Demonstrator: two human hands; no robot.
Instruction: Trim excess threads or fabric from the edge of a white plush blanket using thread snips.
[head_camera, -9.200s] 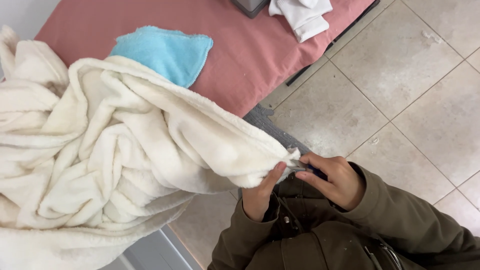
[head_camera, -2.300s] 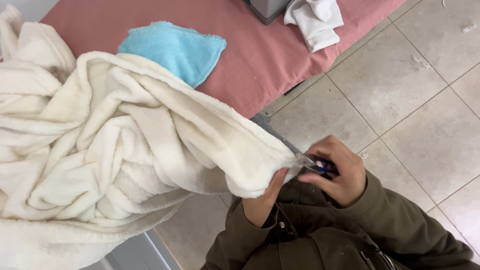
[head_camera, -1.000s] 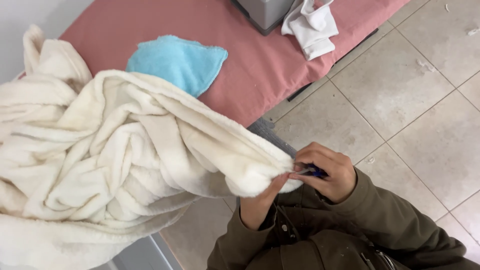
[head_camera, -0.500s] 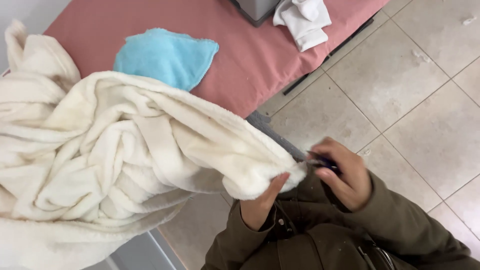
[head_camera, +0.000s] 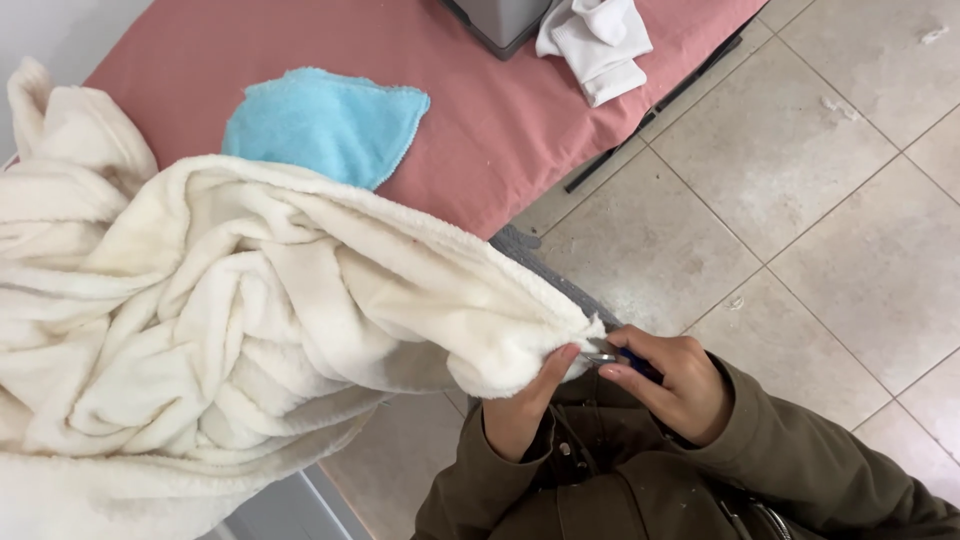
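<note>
The right hand (head_camera: 672, 385) is closed around a small blue-handled tool (head_camera: 618, 358), its tip at the corner of the cream blanket (head_camera: 300, 330). The left hand (head_camera: 525, 405) pinches that same corner. The fleece looks soft, bulky and floppy, best gripped at its edge. It heaps over the pink surface (head_camera: 500, 130), covering part of a blue cloth (head_camera: 320, 120); white socks (head_camera: 598, 40) lie well apart.

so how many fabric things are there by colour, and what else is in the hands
cream fleece blanket: 1, its corner pinched by the left hand
light blue cloth: 1
white cloth: 1
small blue-handled tool: 1, in the right hand
total: 4
</note>
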